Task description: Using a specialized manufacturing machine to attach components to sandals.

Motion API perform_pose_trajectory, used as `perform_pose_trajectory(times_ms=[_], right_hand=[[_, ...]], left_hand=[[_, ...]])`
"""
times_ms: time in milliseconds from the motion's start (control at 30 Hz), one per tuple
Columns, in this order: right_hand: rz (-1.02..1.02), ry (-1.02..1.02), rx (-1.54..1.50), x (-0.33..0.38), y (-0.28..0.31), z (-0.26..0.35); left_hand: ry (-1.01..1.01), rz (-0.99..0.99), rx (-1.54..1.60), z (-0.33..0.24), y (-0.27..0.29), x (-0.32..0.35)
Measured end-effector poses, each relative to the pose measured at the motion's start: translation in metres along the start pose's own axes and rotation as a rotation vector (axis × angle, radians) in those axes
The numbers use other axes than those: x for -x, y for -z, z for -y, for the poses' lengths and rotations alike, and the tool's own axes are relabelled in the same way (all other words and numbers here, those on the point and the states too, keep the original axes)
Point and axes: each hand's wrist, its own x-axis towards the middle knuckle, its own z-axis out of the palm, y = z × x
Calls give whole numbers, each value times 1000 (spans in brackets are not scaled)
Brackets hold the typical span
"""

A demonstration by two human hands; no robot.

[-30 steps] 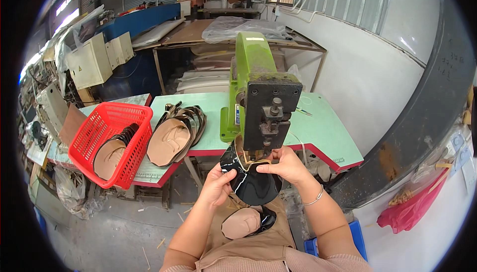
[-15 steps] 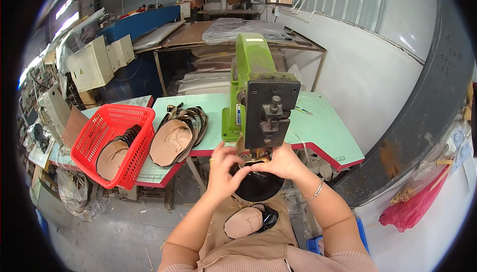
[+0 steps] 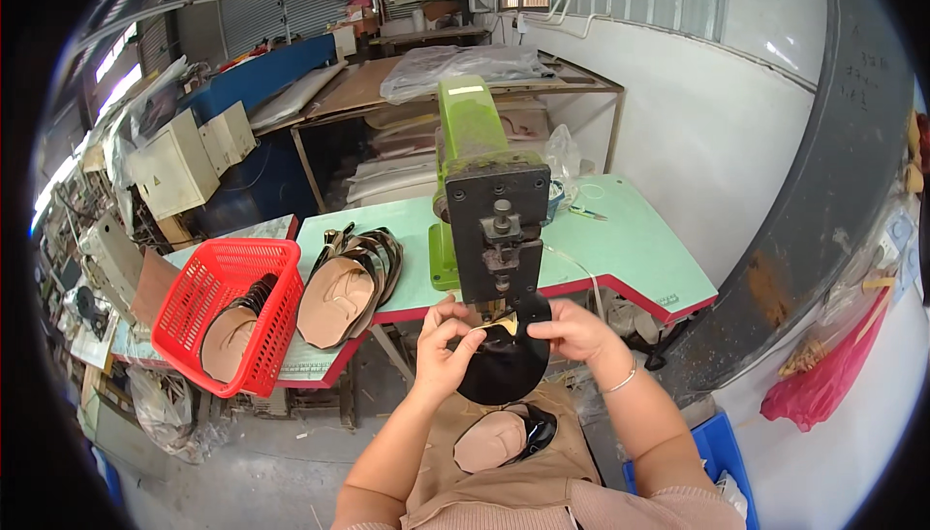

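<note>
At the head of a green machine (image 3: 473, 123), both my hands work on a glossy black shoe upper (image 3: 502, 370) hanging under its black front plate (image 3: 496, 230). My left hand (image 3: 450, 346) pinches the upper's pale yellow edge, thumb against fingers. My right hand (image 3: 572, 331) grips its black strap on the other side, with the fingers closed. The machine's lower tip ends just above the upper; where it touches is hidden. Another shoe upper (image 3: 490, 441), beige inside with black straps, lies on my lap.
On the pale green table (image 3: 639, 239) several stacked beige-and-black uppers (image 3: 334, 302) lie left of the machine. A red basket (image 3: 232, 251) with more uppers stands beside them. Small scissors (image 3: 588, 212) rest behind, at right. A dark pillar (image 3: 775, 268) and a blue bin (image 3: 712, 448) are at right.
My right hand has drawn away to the right from the machine's tip, pulling a black strap into sight. My left hand keeps its pinch. The whole view has shifted slightly.
</note>
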Motion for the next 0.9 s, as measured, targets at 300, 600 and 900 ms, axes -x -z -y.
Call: perform_pose_trajectory(times_ms=[300,600,900], right_hand=[[-36,35,779,-17,-31,71],[-3,197,813,-24,-34,65],[-173,221,312,-13,-33,15]], left_hand=[[36,-66,141,15,-6,15],[162,-118,351,18,-10,15],[308,-113,684,13,-9,12]])
